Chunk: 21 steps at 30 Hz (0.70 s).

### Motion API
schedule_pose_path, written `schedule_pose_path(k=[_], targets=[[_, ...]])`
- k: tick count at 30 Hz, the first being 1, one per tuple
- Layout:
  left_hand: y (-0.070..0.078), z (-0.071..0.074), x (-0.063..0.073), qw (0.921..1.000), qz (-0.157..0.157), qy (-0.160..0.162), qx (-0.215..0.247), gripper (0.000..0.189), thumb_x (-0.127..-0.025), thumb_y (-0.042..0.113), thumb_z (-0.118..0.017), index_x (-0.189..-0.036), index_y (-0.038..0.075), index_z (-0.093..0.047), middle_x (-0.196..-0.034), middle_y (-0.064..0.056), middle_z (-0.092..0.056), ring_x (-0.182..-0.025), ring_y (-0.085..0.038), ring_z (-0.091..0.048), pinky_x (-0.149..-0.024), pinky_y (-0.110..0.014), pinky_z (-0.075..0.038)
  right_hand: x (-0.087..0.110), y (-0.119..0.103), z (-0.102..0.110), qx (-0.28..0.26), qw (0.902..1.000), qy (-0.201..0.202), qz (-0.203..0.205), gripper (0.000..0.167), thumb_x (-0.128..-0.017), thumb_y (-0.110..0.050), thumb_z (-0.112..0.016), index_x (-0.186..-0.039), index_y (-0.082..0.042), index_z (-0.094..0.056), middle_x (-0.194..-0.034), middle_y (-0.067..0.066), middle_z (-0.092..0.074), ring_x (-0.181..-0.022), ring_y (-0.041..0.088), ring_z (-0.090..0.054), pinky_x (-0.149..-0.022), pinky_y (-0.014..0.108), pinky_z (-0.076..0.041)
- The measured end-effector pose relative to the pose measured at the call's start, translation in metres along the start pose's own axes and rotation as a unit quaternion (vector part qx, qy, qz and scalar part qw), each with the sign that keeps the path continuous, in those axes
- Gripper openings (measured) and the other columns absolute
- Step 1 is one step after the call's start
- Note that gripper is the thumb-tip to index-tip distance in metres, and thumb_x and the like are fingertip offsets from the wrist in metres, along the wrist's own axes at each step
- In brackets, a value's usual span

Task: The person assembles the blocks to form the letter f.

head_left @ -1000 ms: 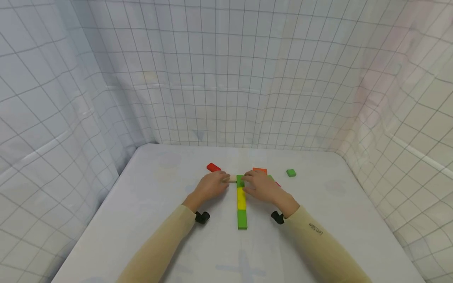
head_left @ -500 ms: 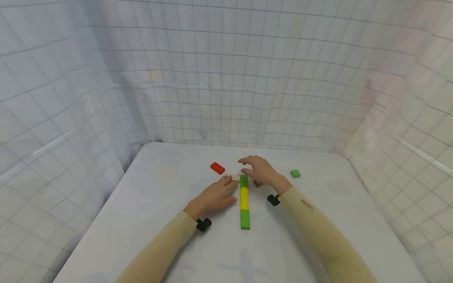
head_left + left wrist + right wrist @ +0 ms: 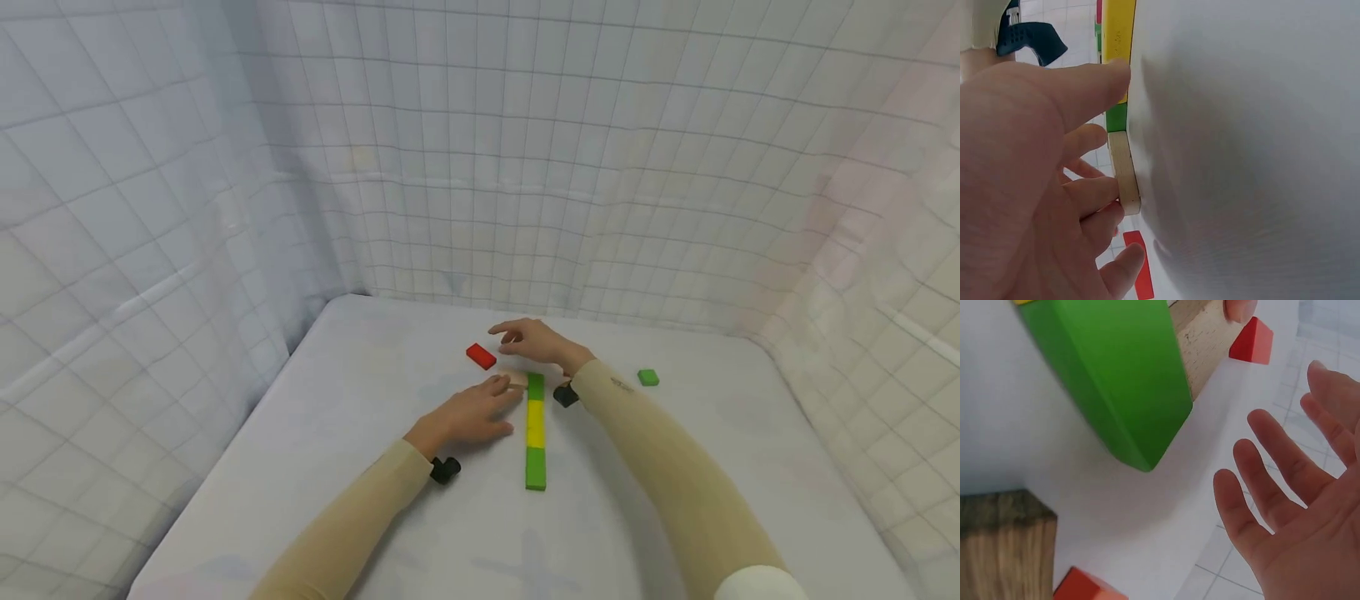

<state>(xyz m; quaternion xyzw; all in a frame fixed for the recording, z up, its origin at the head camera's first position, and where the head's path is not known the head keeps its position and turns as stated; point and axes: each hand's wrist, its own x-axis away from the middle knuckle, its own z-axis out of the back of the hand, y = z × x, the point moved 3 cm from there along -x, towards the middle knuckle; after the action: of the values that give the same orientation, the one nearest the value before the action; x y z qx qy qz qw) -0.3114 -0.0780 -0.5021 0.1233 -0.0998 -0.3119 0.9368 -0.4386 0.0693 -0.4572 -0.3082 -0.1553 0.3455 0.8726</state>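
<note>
A row of blocks runs along the table: a green block (image 3: 536, 469) nearest, a yellow block (image 3: 536, 425) in the middle and another green block (image 3: 536, 386) at the far end. A plain wooden block (image 3: 516, 379) meets that far end from the left, at a right angle. My left hand (image 3: 472, 412) touches the wooden block with its fingertips, thumb apart from it. Above the table, beyond the row's far end, my right hand (image 3: 534, 342) hovers with fingers spread and nothing held. A red block (image 3: 481, 356) lies left of its fingertips.
Off to the right lies a small green block (image 3: 648, 377). In the right wrist view, a brown striped wooden block (image 3: 1007, 550) and an orange-red block (image 3: 1088, 587) are near the row's end; my right arm hides them in the head view. Grid-patterned curtains (image 3: 480, 208) surround the white table.
My right hand has left the green block, rising and moving left beyond the row. My left thumb has spread away while its fingertips stay at the wooden block. The head view has shifted slightly.
</note>
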Motion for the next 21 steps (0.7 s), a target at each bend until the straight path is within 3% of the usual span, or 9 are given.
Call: schedule_pose_path(k=[8, 14, 21], targets=[[0.0, 0.0, 0.003, 0.9991, -0.005, -0.016, -0.039, 0.068, -0.101, 0.044, -0.059, -0.16, 0.024, -0.031, -0.168, -0.009, -0.012, -0.153, -0.026, -0.013, -0.115, -0.048, -0.03, -0.015, 0.007, -0.006, -0.014, 0.999, -0.042, 0.0, 0.047, -0.104, -0.022, -0.058, -0.15, -0.017, -0.05, -0.129, 0.01, -0.063, -0.119, 0.025, -0.057, -0.101, 0.048, -0.045], [-0.001, 0.003, 0.005, 0.9989, -0.009, -0.018, -0.043, 0.065, -0.101, 0.044, -0.059, -0.158, 0.023, -0.035, -0.168, -0.008, -0.011, -0.154, -0.025, -0.011, -0.115, -0.048, -0.03, -0.024, 0.011, -0.009, -0.032, 0.9974, -0.065, 0.002, 0.051, -0.103, -0.021, -0.059, -0.153, -0.017, -0.046, -0.128, 0.011, -0.061, -0.116, 0.027, -0.056, -0.1, 0.049, -0.044], [-0.001, 0.001, 0.006, 0.9989, -0.019, -0.015, -0.04, 0.063, -0.1, 0.042, -0.06, -0.156, 0.021, -0.04, -0.168, -0.008, -0.014, -0.154, -0.024, -0.011, -0.117, -0.046, -0.028, -0.031, 0.014, -0.02, 0.001, 0.9952, -0.097, -0.01, 0.057, -0.1, -0.03, -0.064, -0.153, -0.026, -0.045, -0.125, 0.004, -0.061, -0.108, 0.022, -0.056, -0.096, 0.045, -0.045]])
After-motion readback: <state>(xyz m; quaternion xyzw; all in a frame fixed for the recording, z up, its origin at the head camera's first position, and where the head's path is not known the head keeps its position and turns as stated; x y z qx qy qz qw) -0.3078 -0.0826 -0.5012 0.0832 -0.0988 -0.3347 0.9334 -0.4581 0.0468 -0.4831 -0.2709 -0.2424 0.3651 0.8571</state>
